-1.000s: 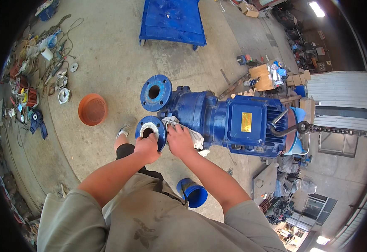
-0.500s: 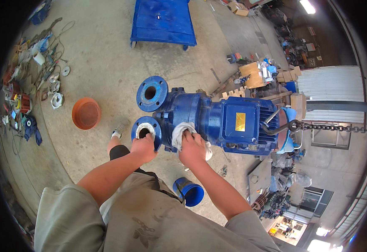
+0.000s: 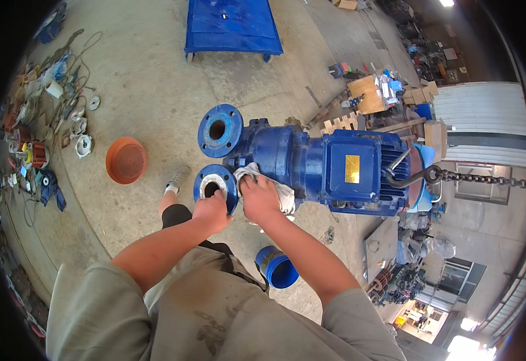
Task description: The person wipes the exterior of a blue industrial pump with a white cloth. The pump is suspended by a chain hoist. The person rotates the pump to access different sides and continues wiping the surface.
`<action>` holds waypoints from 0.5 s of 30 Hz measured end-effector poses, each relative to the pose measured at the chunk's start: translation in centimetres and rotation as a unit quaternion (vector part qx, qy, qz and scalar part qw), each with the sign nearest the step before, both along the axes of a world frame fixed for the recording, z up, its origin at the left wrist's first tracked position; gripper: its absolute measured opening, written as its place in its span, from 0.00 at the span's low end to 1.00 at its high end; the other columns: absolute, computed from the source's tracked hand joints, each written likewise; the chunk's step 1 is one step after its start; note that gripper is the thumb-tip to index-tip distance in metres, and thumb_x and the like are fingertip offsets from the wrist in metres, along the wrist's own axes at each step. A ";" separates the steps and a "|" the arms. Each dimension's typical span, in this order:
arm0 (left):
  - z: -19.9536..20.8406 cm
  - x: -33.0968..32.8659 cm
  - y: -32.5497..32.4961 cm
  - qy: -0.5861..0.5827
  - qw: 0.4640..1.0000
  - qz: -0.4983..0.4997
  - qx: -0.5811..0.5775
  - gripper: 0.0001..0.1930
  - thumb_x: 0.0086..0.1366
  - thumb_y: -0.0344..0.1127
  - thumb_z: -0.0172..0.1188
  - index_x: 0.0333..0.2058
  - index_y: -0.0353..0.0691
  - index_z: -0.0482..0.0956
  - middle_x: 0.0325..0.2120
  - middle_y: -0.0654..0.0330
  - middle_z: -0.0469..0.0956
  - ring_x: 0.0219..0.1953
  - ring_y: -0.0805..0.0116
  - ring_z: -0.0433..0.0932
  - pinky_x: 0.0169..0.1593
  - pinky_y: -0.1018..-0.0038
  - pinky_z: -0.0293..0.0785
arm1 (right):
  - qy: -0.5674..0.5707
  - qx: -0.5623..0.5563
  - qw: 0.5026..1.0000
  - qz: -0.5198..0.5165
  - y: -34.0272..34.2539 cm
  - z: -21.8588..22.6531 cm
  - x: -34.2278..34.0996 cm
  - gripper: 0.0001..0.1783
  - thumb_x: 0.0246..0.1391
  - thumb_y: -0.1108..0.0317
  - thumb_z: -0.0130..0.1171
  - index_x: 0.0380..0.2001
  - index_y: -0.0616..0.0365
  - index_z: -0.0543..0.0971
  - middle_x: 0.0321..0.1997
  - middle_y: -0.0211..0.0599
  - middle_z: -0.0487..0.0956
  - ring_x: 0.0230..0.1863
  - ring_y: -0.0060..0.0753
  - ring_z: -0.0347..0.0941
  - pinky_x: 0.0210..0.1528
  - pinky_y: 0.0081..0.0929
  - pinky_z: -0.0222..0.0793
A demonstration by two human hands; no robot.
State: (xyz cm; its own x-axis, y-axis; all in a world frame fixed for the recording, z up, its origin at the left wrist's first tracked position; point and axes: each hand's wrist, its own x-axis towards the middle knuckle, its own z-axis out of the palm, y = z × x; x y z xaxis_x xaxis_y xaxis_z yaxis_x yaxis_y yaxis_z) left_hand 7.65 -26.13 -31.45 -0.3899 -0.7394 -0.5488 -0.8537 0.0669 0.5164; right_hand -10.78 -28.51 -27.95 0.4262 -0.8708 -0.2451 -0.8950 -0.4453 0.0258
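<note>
Loose and creased, a grey-green T-shirt [image 3: 287,328] filled the view, short sleeves [image 3: 97,307] hanging wide, a brownish patch [image 3: 200,292] on its front, a dark leafy print [image 3: 210,331] alongside! Dark shorts [image 3: 176,215] showed, a pale shoe [image 3: 179,177] too; left hand [image 3: 211,213] and right hand [image 3: 260,198] were bare!

Blue cart [image 3: 233,27] at floor's [image 3: 136,78] far edge, abt mid. Orange tub [image 3: 126,160] L of mid. Nr floor's L edge: clutter incl. white roll [image 3: 53,89], metal ring [image 3: 83,146], sm. disc [image 3: 94,103], dk-blue cloth [image 3: 51,191]. Blue bkt [image 3: 272,268] twd floor's near edge. Floor's R side: brown board [image 3: 364,96] w/ white pkgs [image 3: 388,90] at its R edge, cartons [image 3: 420,94] beside, slatted wood [image 3: 341,124] nr. Clear plastic [image 3: 444,246] lower R. Wall: white corrugated panel [image 3: 482,114], window [image 3: 457,277].
</note>
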 end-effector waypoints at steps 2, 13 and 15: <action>0.0 0.1 -0.1 -0.006 1.000 0.001 0.020 0.37 0.59 0.54 0.74 0.51 0.30 0.68 0.40 0.45 0.85 0.44 0.48 0.86 0.53 0.52 0.75 | 0.011 0.046 0.997 -0.054 0.5 1.0 0.6 0.33 0.47 0.64 0.67 0.60 0.57 0.77 0.65 0.34 0.76 0.60 0.44 0.69 0.59 0.39 0.70; -0.3 -0.3 0.3 0.044 0.998 -0.022 0.046 0.41 0.56 0.56 0.74 0.51 0.25 0.67 0.39 0.40 0.84 0.42 0.42 0.86 0.47 0.52 0.81 | -0.106 0.062 0.986 -0.111 -6.0 7.3 -0.6 0.33 0.49 0.66 0.64 0.61 0.61 0.76 0.68 0.40 0.75 0.67 0.53 0.66 0.68 0.48 0.67; -0.5 -0.3 0.6 0.046 0.997 -0.050 0.039 0.43 0.59 0.57 0.73 0.56 0.25 0.64 0.43 0.43 0.83 0.45 0.44 0.85 0.50 0.48 0.76 | -0.082 0.106 0.987 -0.092 -8.2 6.1 0.0 0.34 0.49 0.67 0.64 0.62 0.56 0.76 0.68 0.35 0.76 0.67 0.50 0.66 0.68 0.49 0.65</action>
State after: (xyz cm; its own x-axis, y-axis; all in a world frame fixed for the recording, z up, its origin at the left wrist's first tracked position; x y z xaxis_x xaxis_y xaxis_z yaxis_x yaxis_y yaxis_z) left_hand 7.31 -25.51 -31.95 -0.5113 -0.6508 -0.5613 -0.7931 0.1057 0.5999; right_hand -10.81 -36.76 -21.84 0.3153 -0.8734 -0.3711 -0.9455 -0.2554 -0.2021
